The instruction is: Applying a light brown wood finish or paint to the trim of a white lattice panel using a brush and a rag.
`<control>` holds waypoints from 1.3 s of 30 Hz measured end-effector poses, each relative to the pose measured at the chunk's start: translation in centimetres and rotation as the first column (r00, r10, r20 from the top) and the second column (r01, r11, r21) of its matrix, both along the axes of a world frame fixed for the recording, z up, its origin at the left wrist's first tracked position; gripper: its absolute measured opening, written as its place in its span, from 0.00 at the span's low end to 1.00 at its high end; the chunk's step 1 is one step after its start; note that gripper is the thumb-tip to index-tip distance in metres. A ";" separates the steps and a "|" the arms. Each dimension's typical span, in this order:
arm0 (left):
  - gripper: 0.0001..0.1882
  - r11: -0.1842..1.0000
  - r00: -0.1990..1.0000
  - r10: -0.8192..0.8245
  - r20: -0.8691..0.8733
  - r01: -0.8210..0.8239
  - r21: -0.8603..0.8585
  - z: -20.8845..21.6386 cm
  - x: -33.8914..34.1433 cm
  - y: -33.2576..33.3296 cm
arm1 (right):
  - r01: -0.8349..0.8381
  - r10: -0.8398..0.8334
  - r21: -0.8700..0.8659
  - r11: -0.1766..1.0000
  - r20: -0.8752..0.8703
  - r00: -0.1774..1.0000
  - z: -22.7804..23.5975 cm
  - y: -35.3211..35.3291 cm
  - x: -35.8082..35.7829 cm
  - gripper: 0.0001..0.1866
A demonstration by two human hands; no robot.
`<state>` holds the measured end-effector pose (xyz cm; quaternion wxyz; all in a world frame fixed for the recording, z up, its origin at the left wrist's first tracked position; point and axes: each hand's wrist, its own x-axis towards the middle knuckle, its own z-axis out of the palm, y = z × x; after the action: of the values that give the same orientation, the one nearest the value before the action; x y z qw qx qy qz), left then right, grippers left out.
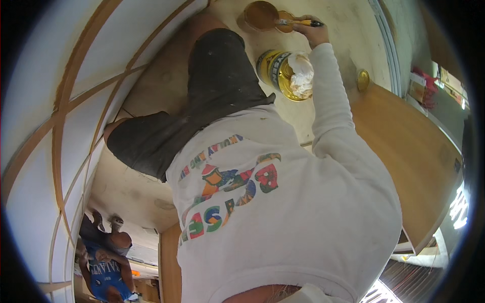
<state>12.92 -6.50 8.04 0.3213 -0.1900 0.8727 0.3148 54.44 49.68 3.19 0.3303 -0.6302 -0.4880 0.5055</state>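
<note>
My right hand (316,34) is closed round the dark and yellow handle of a paintbrush (302,22). The brush points left, its bristle end at the rim of a round container of brown liquid (259,16). Beneath the brush lies a smaller round brown piece, perhaps a lid or second container (285,28); I cannot tell which. Closer to my body, a yellow and black can (270,67) appears tilted, with a crumpled whitish cloth or wad (302,70) on it. My left hand is out of the picture.
White panels with brown wooden strips (61,111) rise along the left. A large brown wooden board (404,146) is at the right, with a small gold round tin or lid (363,80) near its corner. Another person in a blue top (106,270) is at the lower left.
</note>
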 end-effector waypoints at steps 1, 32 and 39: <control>0.28 1.000 1.000 0.007 0.011 -0.007 0.010 -0.2 0.3 0.3 | -0.019 0.018 0.008 1.000 0.059 0.998 0.1 0.1 0.1 0.15; 0.33 0.923 0.990 0.110 -0.091 -0.068 0.380 -14.5 1.2 -7.3 | -0.144 0.059 0.008 0.990 -0.932 0.357 10.6 -4.7 -13.6 0.09; 0.44 0.845 0.792 -0.510 -0.336 0.535 -0.022 0.1 1.6 13.2 | -0.292 0.502 0.423 0.858 -0.811 0.301 17.8 -7.1 -26.2 0.14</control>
<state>14.50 6.71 8.14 0.2523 0.1259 0.9197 0.2731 28.28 42.58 20.96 0.4627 -0.0797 -0.4191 0.7771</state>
